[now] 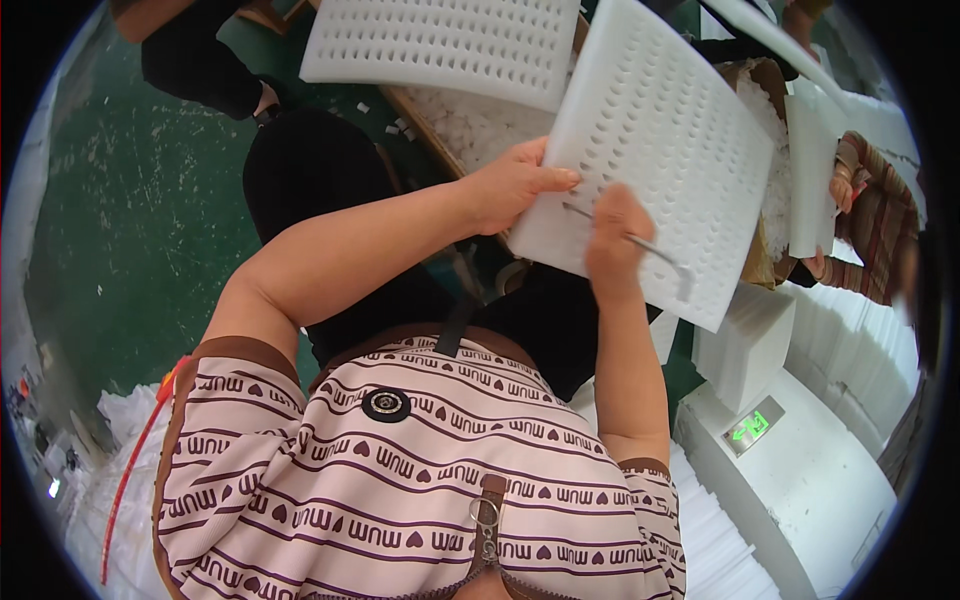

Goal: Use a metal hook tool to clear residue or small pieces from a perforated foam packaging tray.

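A white foam sheet (690, 140) with rows of small holes is tilted in front of me above my lap. My left hand (512, 185) grips its left edge, thumb on the face and fingers behind it. Over the sheet's near part, my right hand (617, 245) is closed around a thin metal rod (655, 250). The rod sticks out on both sides of that fist, which is smeared by motion. Whether the rod's left tip sits in a hole or only lies over the surface, I cannot tell.
Another perforated foam sheet (440, 45) lies beyond, over a box of small white foam pieces (485, 130). At the right, a co-worker's hand (843, 188) holds a white sheet (812, 180). White foam blocks (745, 345) stand at lower right; foam bits dot the green floor (130, 210).
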The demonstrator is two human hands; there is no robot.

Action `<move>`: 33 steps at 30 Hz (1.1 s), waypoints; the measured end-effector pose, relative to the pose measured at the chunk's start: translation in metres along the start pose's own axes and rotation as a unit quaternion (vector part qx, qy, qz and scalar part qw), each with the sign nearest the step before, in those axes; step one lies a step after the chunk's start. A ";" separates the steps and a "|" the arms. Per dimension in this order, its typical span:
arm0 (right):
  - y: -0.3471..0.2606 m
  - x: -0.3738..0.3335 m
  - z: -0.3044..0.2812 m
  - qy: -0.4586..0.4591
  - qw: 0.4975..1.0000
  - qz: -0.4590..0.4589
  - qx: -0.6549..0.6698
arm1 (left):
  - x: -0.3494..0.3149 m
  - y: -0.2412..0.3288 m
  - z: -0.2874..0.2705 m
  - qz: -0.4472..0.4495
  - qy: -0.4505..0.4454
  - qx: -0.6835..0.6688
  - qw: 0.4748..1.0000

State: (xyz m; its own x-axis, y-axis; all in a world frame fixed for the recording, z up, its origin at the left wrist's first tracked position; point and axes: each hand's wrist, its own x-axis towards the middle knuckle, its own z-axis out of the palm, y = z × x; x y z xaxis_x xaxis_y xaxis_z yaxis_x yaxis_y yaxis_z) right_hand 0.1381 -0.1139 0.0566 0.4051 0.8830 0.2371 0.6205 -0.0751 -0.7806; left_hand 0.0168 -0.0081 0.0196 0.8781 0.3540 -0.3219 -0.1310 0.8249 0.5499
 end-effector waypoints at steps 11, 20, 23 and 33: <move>0.017 0.011 -0.036 0.205 0.921 0.101 0.316 | 0.009 0.008 -0.009 -0.078 -0.070 -0.171 0.980; 0.023 0.007 -0.033 0.220 0.914 0.075 0.331 | 0.022 0.001 -0.014 -0.022 0.034 0.074 0.996; 0.024 0.006 -0.031 0.219 0.925 0.057 0.306 | 0.024 -0.001 -0.012 0.020 0.068 0.125 0.990; 0.025 0.012 -0.036 0.246 0.917 0.069 0.306 | 0.006 0.013 -0.014 -0.093 0.009 0.084 0.992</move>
State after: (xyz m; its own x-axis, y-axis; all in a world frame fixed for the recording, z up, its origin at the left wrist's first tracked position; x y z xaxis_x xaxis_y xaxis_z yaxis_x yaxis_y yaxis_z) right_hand 0.1826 -0.1217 0.0604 0.7989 0.5576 0.2255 0.1077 0.2363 -0.9657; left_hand 0.0141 0.0112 0.0143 0.8709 0.2114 -0.4437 0.1134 0.7920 0.5998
